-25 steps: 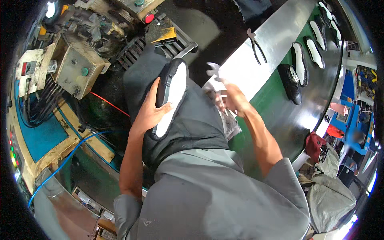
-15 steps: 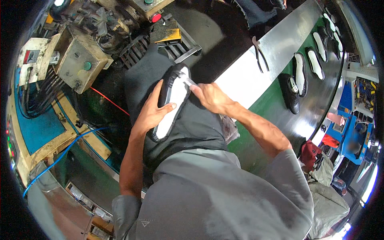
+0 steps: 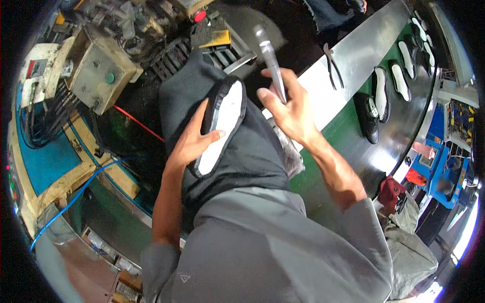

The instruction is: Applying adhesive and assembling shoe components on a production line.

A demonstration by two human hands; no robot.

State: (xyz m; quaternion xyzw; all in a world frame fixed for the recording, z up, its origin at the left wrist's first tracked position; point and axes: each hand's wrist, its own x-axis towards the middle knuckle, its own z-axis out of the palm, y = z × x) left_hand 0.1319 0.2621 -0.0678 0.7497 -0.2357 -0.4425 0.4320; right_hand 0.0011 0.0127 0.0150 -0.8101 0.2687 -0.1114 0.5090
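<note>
Sole side up, a black shoe (image 3: 228, 118) with a white bottom lies along my thigh, its toe pointing away from me. My left hand (image 3: 194, 141) clasps its left side, with the thumb pressed on the white bottom. To the right of the shoe, and apart from it, my right hand (image 3: 290, 108) is raised. Its fingers are closed round the lower end of a long silver metal hand tool (image 3: 271, 56), which points up and away. The tool is blurred, so its exact kind does not show.
Pliers (image 3: 331, 68) lie on the metal ledge (image 3: 361, 48) at right. Beyond, several black shoes with white bottoms, including a near one (image 3: 380, 96), rest on the green and metal conveyor. A control box (image 3: 103, 73) with a green button and grimy machinery stand at left. A person's leg (image 3: 328, 17) shows at top.
My right hand has lifted the tool off the shoe's toe and swung it up to the right. My left hand keeps its hold on the shoe, which has barely shifted.
</note>
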